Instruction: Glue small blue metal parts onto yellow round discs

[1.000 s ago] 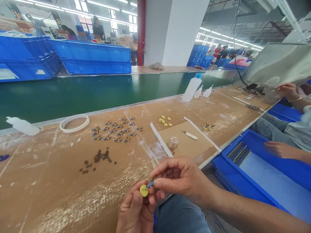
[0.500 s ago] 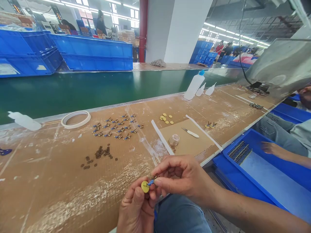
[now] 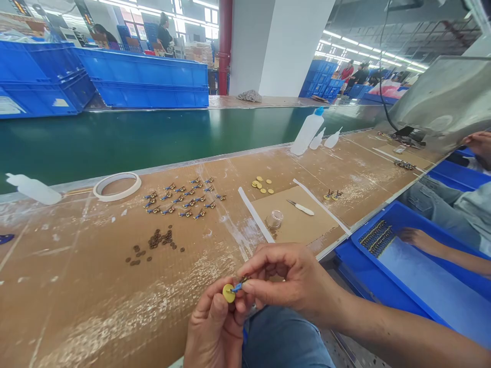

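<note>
Pinching a yellow disc (image 3: 228, 293) in the left hand (image 3: 215, 327), the right hand (image 3: 286, 281) seemingly fits a blue pin (image 3: 237, 287), while finished pieces (image 3: 184, 199) fill mid-frame and loose yellow discs (image 3: 262, 185) remain.

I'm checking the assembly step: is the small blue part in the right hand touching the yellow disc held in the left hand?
Touching. In the head view the small blue part, pinched by the right hand, meets the edge of the yellow disc in the left hand, with no gap between them.
</note>
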{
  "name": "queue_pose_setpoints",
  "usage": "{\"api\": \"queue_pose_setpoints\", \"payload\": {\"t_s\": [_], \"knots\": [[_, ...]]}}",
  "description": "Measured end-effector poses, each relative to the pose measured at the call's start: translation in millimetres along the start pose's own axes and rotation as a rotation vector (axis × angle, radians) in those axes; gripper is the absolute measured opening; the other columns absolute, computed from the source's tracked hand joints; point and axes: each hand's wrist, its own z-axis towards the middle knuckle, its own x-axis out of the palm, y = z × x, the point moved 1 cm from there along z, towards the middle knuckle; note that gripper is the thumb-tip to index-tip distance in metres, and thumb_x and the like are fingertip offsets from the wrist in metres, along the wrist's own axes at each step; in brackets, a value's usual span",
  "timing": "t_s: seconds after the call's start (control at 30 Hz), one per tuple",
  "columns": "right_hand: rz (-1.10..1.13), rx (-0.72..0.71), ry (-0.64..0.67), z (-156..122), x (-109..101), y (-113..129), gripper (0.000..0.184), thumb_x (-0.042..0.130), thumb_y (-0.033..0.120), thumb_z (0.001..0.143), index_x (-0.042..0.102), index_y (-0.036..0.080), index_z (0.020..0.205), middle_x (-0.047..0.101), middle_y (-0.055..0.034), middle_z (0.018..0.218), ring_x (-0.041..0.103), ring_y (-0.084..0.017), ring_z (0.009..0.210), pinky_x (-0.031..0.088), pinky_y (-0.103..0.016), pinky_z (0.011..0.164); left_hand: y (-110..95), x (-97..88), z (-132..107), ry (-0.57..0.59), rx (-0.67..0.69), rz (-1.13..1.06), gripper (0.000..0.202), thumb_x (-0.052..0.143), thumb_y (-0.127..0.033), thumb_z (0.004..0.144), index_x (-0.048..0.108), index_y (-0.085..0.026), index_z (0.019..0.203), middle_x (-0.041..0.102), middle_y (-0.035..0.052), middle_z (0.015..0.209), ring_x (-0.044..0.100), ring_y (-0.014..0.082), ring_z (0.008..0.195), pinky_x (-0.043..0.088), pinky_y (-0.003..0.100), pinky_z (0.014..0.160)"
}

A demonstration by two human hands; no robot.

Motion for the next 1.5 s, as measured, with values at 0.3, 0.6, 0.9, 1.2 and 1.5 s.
{"api": "queue_pose_setpoints", "payload": {"t_s": [0.3,0.6,0.9,1.2,1.5], "knots": [[-0.151,-0.037,-0.01,1,-1,6,0.019,0.071,0.017,0.077,0.068,0.003,0.09,0.068,-0.0069,0.069,0.063,-0.007,0.06,0.051,-0.012,0.058,2,-0.2,2,0.004,0.014,0.013,0.046,0.094,-0.039,0.034,0.073,-0.016,0.068,0.057,0.0011,0.059,0.055,0.0056,0.052,0.052,0.013,0.06],[-0.484,-0.225,-0.085,-2,-3,5,0.016,0.068,0.013,0.076,0.074,0.009,0.09,0.068,-0.0054,0.072,0.063,-0.008,0.064,0.05,-0.013,0.06,5,-7.1,7,0.023,0.022,0.028,0.042,0.094,-0.034,0.04,0.07,-0.013,0.068,0.058,0.0014,0.061,0.056,0.0068,0.054,0.054,0.017,0.063],[-0.56,-0.34,-0.036,-4,-1,10,0.012,0.068,0.01,0.076,0.073,0.006,0.086,0.066,-0.0059,0.073,0.064,-0.007,0.063,0.049,-0.011,0.059,6,-17.3,10,0.057,0.027,0.058,0.041,0.092,-0.041,0.045,0.073,-0.015,0.071,0.061,0.0035,0.064,0.057,0.0074,0.056,0.053,0.017,0.064],[-0.744,-0.442,-0.034,-4,-2,13,0.01,0.069,0.011,0.076,0.073,0.009,0.085,0.063,-0.0024,0.07,0.058,-0.005,0.061,0.044,-0.012,0.057,10,-50.6,34,0.256,0.037,0.182,0.026,0.086,-0.035,0.061,0.078,-0.019,0.08,0.068,0.0119,0.079,0.063,0.0139,0.066,0.056,0.024,0.068],[-0.816,-0.508,-0.01,-1,-3,14,0.01,0.067,0.007,0.074,0.072,0.008,0.082,0.061,-0.0014,0.068,0.054,-0.004,0.06,0.041,-0.013,0.056,13,-35.8,21,-0.001,0.152,0.191,0.039,0.093,-0.039,0.041,0.076,-0.018,0.069,0.07,0.0093,0.081,0.067,0.0172,0.074,0.057,0.022,0.072]]}}
